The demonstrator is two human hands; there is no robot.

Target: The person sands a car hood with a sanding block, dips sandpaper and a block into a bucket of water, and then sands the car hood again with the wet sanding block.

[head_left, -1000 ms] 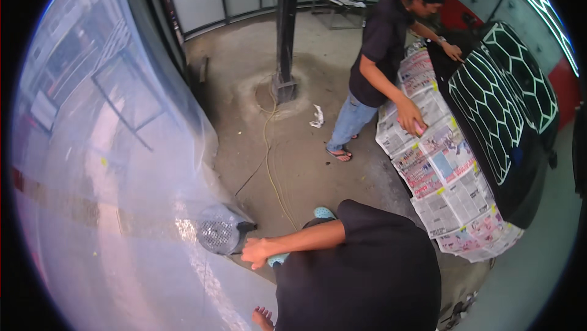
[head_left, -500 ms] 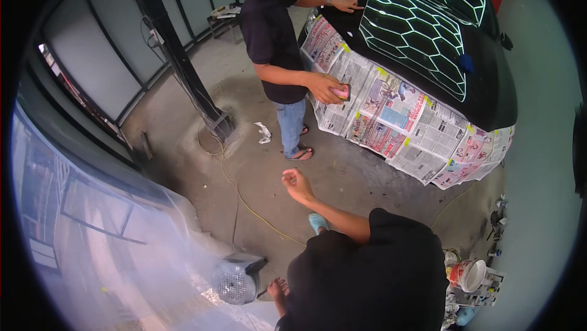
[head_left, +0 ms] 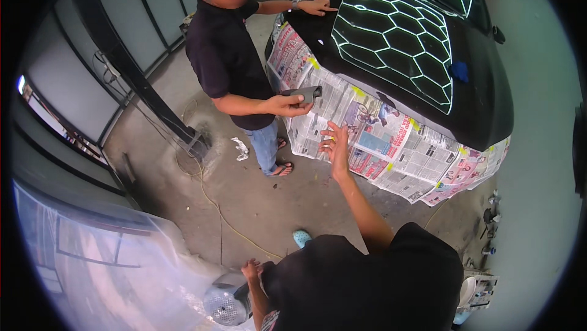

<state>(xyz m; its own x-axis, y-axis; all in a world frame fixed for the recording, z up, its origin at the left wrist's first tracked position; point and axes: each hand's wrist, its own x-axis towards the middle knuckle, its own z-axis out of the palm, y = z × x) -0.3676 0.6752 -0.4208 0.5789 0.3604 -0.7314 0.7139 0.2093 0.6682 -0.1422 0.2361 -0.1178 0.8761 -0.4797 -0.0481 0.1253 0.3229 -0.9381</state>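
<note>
My right hand (head_left: pixel 335 148) is raised with its fingers spread and nothing in it, just in front of the newspaper-covered front of a black car (head_left: pixel 483 107). A co-worker's hand (head_left: pixel 292 105) is close to it on the left, holding a dark grey block-like piece (head_left: pixel 307 94) whose exact kind I cannot make out. My left hand (head_left: pixel 251 268) hangs low by my side, fingers loosely bent and apart, above a round perforated silver lamp or fan-like unit (head_left: pixel 226 304). The co-worker's other hand (head_left: pixel 316 6) rests a finger on the car's hood.
Newspaper sheets (head_left: pixel 367 124) held by yellow tape cover the car's front. A blue cloth (head_left: pixel 459 72) lies on the hood. A yellow cable (head_left: pixel 214 204) runs over the floor from a dark post (head_left: pixel 131 68). Clear plastic sheeting (head_left: pixel 116 251) hangs at the left.
My right hand has risen forward toward the co-worker's hand, its fingers spreading. The co-worker has turned the held block, its pink side no longer showing. My view has shifted to the right.
</note>
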